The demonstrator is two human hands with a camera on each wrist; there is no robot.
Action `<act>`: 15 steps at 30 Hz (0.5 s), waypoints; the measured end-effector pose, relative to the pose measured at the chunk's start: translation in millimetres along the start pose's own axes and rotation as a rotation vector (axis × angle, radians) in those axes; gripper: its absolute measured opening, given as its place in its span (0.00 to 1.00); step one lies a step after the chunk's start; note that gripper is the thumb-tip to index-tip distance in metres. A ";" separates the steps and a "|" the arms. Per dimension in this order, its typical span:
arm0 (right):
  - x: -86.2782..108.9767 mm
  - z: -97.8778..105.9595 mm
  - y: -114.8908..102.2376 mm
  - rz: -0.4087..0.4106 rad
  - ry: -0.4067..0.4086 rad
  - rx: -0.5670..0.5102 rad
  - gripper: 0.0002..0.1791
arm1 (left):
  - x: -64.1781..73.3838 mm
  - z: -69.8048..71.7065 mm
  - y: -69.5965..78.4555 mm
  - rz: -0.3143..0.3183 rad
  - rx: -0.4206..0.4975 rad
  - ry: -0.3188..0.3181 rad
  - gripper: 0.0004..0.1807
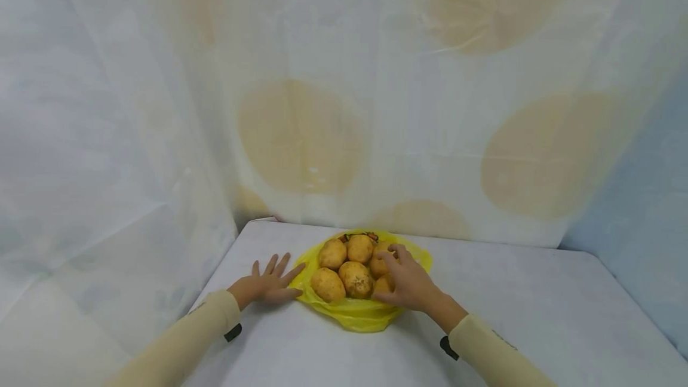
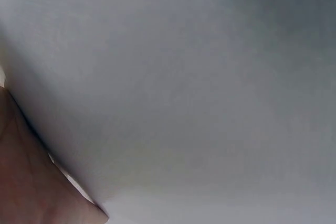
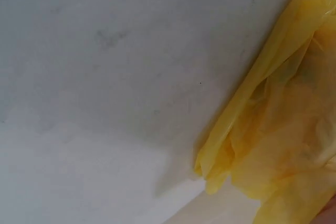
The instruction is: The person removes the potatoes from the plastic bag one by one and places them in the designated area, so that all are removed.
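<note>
Six potatoes (image 1: 356,279) in yellow bag (image 1: 362,317); left hand (image 1: 267,286) spread at edge, right hand (image 1: 409,282) over two, grip unclear.

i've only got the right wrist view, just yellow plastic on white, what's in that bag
Observer: Potatoes; six show in the open bag.
Operator: which ones are being reached for
Observer: The right hand arches over the two on the right; I can't tell whether it grips one.
Operator: and the other hand
Observer: The left hand is at the bag's left edge, its fingers spread.
</note>
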State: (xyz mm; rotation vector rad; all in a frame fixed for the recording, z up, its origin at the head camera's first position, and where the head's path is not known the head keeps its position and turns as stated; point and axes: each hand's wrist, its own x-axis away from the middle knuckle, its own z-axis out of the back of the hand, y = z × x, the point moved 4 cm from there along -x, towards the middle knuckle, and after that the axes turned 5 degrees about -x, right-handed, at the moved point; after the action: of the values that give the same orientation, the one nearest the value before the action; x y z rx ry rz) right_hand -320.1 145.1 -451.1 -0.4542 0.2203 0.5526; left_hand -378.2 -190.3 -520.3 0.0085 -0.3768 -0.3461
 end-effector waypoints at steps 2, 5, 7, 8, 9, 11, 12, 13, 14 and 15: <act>1.6 -0.8 0.3 0.011 -0.008 -0.017 0.39 | 2.9 1.6 2.0 0.007 -0.007 -0.010 0.47; 3.7 -4.4 3.0 0.022 -0.041 -0.017 0.34 | 5.7 1.4 2.8 0.015 -0.021 -0.013 0.46; 5.4 -5.7 6.4 0.025 -0.066 -0.017 0.33 | 6.0 0.3 3.6 0.019 -0.039 -0.014 0.46; 6.1 -6.3 8.8 0.022 -0.082 -0.010 0.33 | 5.7 -0.5 4.3 0.019 -0.046 -0.014 0.46; 6.9 -6.6 11.0 0.018 -0.097 -0.008 0.32 | 5.3 -0.9 5.2 0.016 -0.046 -0.011 0.46; 8.3 -5.8 14.2 0.005 -0.126 -0.015 0.33 | 4.6 -0.8 7.0 0.012 -0.053 -0.009 0.45; 8.7 -5.1 15.3 -0.002 -0.137 -0.023 0.33 | 4.3 -0.5 7.6 0.011 -0.058 -0.008 0.45; 9.0 -4.5 16.0 -0.009 -0.149 -0.033 0.33 | 4.5 0.5 8.0 0.008 -0.061 -0.004 0.45; 9.2 -4.1 16.5 -0.016 -0.158 -0.039 0.34 | 4.7 1.8 8.2 0.007 -0.064 -0.004 0.45; 9.4 -3.6 16.4 -0.023 -0.166 -0.051 0.34 | 5.1 3.0 8.1 0.007 -0.065 -0.004 0.45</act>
State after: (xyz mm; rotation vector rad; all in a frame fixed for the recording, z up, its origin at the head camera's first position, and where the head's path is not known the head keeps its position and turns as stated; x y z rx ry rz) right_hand -321.6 160.0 -463.0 -0.4569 0.0420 0.5717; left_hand -372.2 -184.1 -515.1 -0.0572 -0.3691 -0.3513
